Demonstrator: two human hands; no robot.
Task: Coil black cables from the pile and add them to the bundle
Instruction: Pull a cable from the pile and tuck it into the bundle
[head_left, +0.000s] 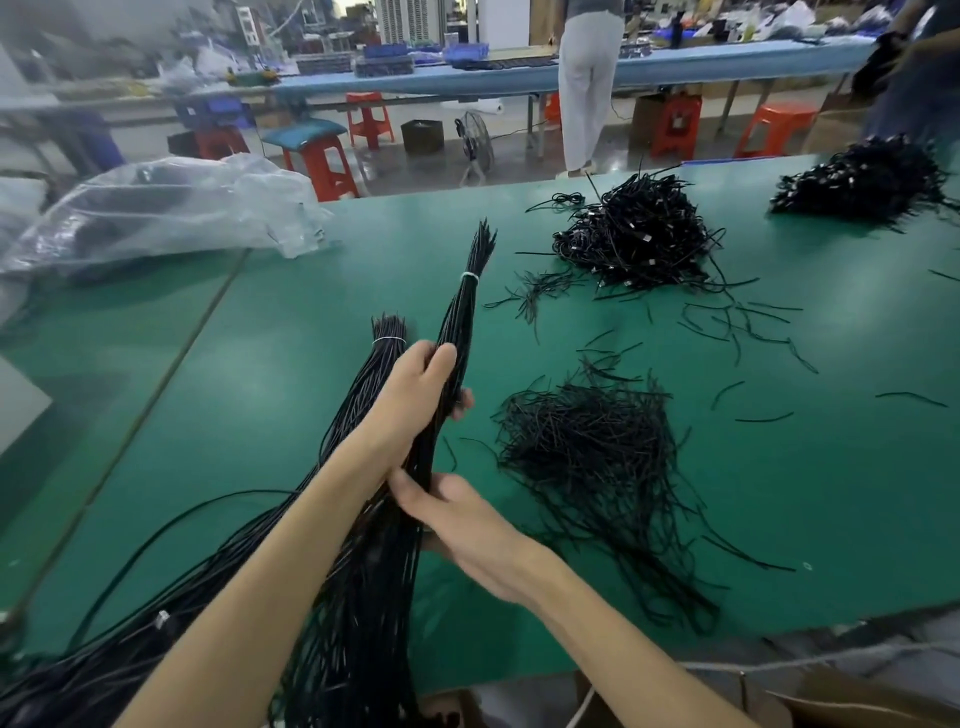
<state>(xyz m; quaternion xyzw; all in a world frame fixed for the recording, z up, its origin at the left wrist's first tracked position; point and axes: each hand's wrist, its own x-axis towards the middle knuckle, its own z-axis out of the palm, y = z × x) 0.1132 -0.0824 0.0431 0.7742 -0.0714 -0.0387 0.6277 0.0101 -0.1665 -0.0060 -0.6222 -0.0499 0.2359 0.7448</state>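
The long, white-tied bundle of black cables (456, 322) slants above the green bench's (291, 322) near edge. The left hand (418, 395) wraps round it, and the right hand (462, 519) grips it lower down.

Cut off and out of sight
The cable bundle (363, 597) runs off the bottom edge. The right hand (467, 525) has its fingertips hidden behind the bundle. The standing person (589, 78) is cropped at the top. The plastic bag (156, 208) blurs leftward.
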